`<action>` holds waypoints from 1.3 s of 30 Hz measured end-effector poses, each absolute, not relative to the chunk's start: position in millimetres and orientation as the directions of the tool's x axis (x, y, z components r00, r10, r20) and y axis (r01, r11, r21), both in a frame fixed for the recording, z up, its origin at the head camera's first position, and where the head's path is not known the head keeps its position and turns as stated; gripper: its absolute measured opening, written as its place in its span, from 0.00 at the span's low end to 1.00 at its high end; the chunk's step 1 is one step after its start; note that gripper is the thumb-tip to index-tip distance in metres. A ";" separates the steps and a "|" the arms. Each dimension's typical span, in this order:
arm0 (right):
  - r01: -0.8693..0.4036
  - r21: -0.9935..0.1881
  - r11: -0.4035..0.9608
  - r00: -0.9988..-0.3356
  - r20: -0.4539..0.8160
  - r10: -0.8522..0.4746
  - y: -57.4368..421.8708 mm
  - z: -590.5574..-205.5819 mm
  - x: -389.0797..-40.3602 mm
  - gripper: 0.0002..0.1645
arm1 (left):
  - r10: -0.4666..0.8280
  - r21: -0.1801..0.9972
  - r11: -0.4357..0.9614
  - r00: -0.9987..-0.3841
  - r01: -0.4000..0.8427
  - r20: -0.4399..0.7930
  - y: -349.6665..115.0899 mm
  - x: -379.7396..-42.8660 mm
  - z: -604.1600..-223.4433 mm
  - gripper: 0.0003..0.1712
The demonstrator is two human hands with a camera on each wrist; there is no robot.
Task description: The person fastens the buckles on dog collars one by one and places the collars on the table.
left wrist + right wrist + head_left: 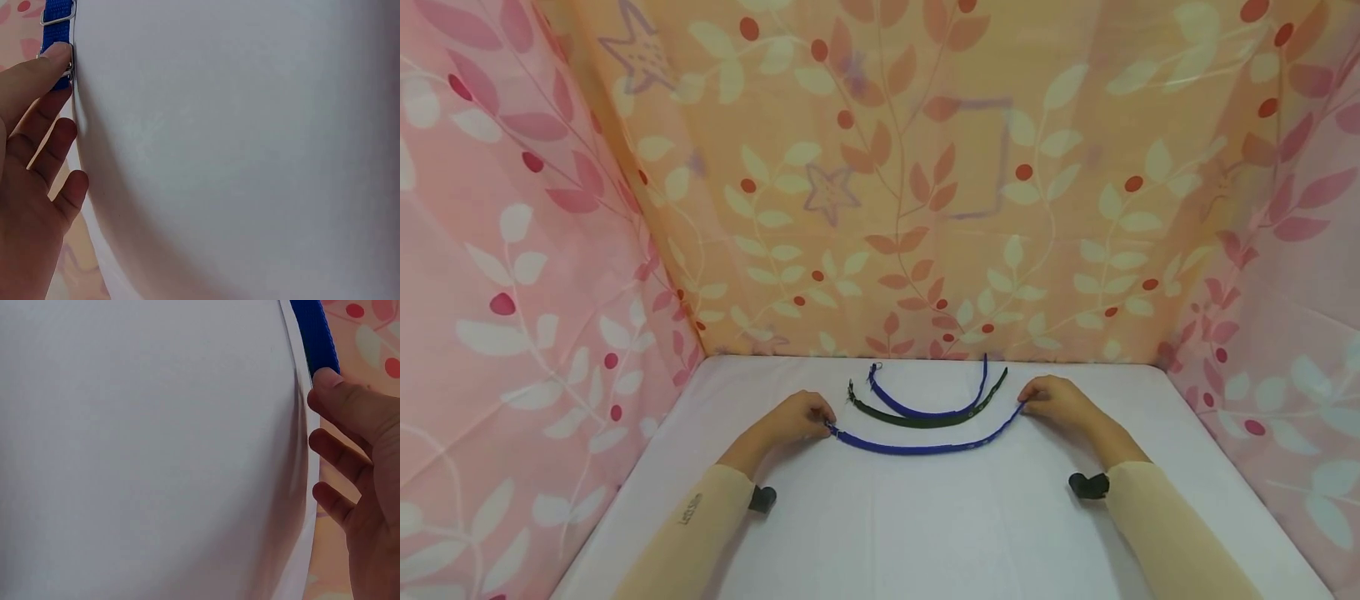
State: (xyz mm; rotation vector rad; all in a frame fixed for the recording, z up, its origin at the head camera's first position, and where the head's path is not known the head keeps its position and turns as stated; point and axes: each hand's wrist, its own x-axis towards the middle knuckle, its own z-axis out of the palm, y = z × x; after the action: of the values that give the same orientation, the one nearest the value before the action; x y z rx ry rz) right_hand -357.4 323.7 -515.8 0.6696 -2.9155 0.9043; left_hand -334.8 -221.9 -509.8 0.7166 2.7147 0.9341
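A blue strap collar [910, 451] hangs in a shallow curve between the two hands, nearest the person. My left hand [805, 414] pinches its buckle end between thumb and fingertips; metal fittings [59, 19] show beside the thumb in the left wrist view. At the other end, my right hand [1056, 400] pinches the plain tip of the strap, its remaining fingers loosely bent. Just beyond lies a dark green collar [917, 422], curved the same way. A second blue collar [928, 414] lies farther back, its right part crossing near the green one.
The collars are over a white-covered table [925, 525]. An orange leaf-patterned curtain [895, 167] rises at its back edge. Pink patterned curtains stand on the left [550, 292] and right [1285, 317]. Dark camera mounts [763, 499] sit at both wrists.
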 end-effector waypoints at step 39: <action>-0.296 -0.830 0.474 -0.954 0.236 -0.183 332.5 -465.4 -248.6 0.17 | 0.363 0.778 0.559 -0.928 0.286 0.080 -251.1 -254.9 -451.2 0.10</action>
State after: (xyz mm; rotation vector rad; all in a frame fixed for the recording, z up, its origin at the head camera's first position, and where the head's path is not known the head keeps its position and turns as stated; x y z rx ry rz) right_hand -248.6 332.5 -465.4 0.4241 -2.5968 1.4968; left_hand -254.9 -251.1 -451.2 0.5616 2.6942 1.3195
